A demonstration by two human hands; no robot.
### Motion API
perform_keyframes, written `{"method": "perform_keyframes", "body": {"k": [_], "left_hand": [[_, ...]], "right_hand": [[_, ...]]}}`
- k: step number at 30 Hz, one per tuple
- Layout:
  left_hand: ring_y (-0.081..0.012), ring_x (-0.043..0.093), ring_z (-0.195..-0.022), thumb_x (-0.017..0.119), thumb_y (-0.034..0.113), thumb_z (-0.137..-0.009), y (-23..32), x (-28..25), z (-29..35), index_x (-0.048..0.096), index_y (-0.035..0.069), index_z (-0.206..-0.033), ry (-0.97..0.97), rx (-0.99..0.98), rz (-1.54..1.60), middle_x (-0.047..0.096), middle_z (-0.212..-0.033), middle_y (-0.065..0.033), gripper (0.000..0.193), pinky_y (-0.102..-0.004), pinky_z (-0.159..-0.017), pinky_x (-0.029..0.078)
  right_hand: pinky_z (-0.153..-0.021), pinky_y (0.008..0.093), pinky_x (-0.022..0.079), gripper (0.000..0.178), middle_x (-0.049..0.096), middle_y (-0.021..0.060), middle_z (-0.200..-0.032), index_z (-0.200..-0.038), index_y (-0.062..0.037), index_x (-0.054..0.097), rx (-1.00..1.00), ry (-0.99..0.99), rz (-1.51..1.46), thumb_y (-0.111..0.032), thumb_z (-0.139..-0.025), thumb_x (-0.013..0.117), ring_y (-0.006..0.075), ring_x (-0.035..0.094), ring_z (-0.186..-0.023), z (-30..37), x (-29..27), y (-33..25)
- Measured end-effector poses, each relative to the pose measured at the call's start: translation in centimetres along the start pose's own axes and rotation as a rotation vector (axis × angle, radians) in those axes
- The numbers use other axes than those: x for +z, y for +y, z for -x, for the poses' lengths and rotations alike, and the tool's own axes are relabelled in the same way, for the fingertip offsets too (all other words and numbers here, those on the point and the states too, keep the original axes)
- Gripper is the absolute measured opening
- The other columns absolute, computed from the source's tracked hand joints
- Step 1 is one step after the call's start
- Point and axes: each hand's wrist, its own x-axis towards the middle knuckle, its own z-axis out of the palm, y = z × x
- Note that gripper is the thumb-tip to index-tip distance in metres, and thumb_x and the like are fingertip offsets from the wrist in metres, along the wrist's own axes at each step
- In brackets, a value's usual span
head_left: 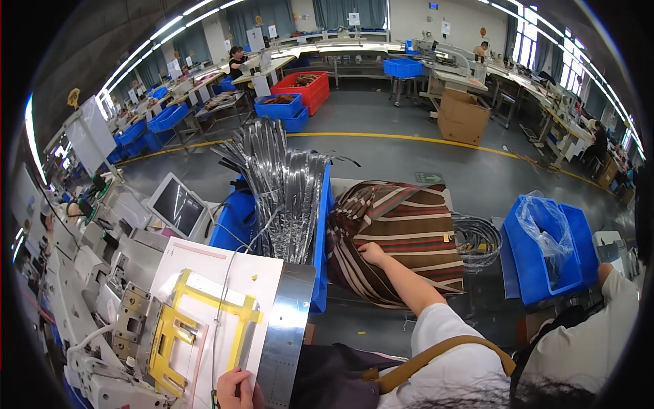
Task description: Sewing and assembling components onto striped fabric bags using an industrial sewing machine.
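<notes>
My right hand (pixel 372 254) is closed on a fold of striped fabric (pixel 415 235), brown with cream, grey and dark red bands. The fabric lies as a wide, partly bunched pile to the right of a blue bin. At the lower edge, my left hand (pixel 237 390) rests with curled fingers by the near end of a white board (pixel 269 279). A small dark tip shows beside those fingers, too little to name. Yellow tape (pixel 248 334) frames a cut-out template on the board, in front of a sewing machine (pixel 122 320). A grey cord runs across it.
Clear-wrapped dark strips (pixel 272 184) stand in the blue bin (pixel 319 273). A tablet-like screen (pixel 178 204) is at left. Coiled grey strips (pixel 477 242) lie beyond the fabric, near another blue bin (pixel 572 252) with plastic film. A co-worker's sleeve (pixel 579 334) shows at right.
</notes>
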Motion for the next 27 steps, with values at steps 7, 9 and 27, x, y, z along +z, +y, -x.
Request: {"method": "perform_keyframes", "body": {"k": [7,9,27], "left_hand": [[-0.0252,0.057,-0.089,0.059,0.002,-0.08,0.7,-0.2,-0.6,0.061,0.001,-0.087,-0.007,-0.068,-0.004,0.057,-0.094,-0.0144,0.007,-0.0324,-0.082,0.045],[-0.0266,0.057,-0.088,0.06,0.002,-0.078,0.2,-0.7,-1.0,0.062,0.003,-0.088,-0.043,-0.018,-0.06,0.058,-0.093,-0.0146,0.01,-0.0333,-0.08,0.046],[-0.0265,0.062,-0.085,0.06,0.0,-0.074,5.0,-18.0,13.8,0.06,0.006,-0.097,0.609,-0.078,-0.763,0.063,-0.1,-0.0114,0.024,-0.033,-0.072,0.049]], "right_hand": [[-0.089,0.0318,0.043,0.06,0.061,0.0172,-0.109,-0.112,0.0069,0.057,0.116,-0.282,-0.499,-0.042,-0.078,0.064,0.0246,0.058,-0.1,1.4,-0.7,-1.3],[-0.087,0.0387,0.045,0.055,0.062,0.0218,-0.103,-0.105,0.0023,0.06,0.017,-0.058,0.03,-0.038,-0.069,0.069,0.0343,0.058,-0.098,1.3,0.3,-2.4],[-0.082,0.0345,0.045,0.017,0.058,0.0142,-0.1,-0.097,-0.0005,0.059,-1.202,-0.23,-0.174,0.001,-0.081,0.055,0.0285,0.057,-0.091,10.7,-4.7,-31.5]]}}
